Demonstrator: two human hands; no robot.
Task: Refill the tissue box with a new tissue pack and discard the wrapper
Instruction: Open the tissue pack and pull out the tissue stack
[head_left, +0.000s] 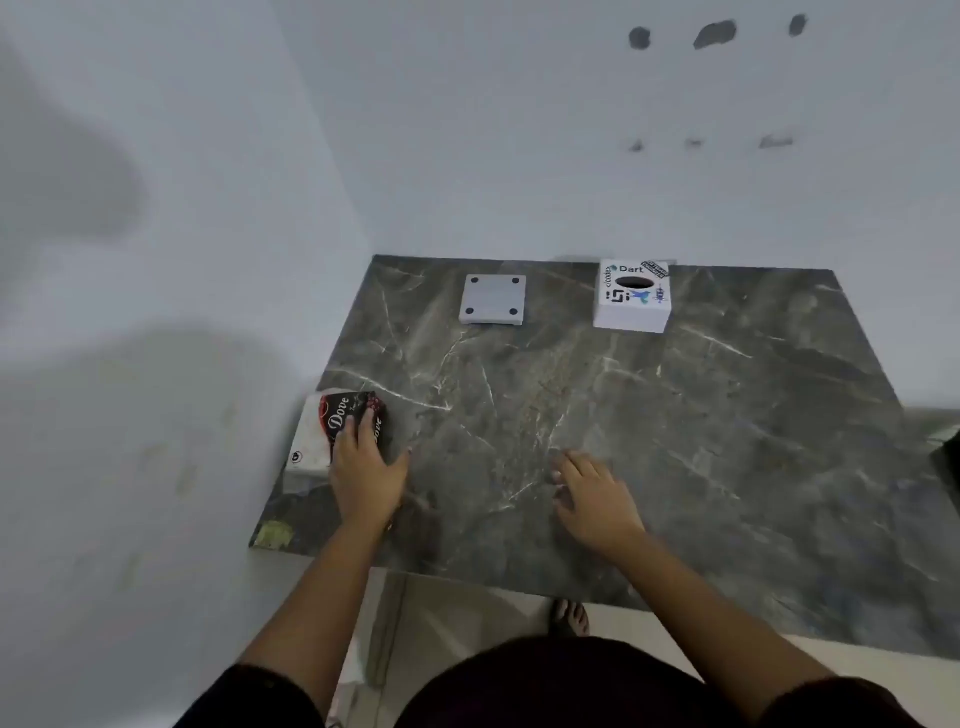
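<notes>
Only darkness inside tissue box (628, 315)

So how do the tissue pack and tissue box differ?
The tissue pack lies at the near left, under the left hand; the tissue box stands untouched at the far side. The pack has a dark Dove label; the box is white with stickers. Both sit on the marble table.

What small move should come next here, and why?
Probably close the left hand around the tissue pack and lift it: the hand only rests on it, and the tissue box stands far back on the table.
</notes>
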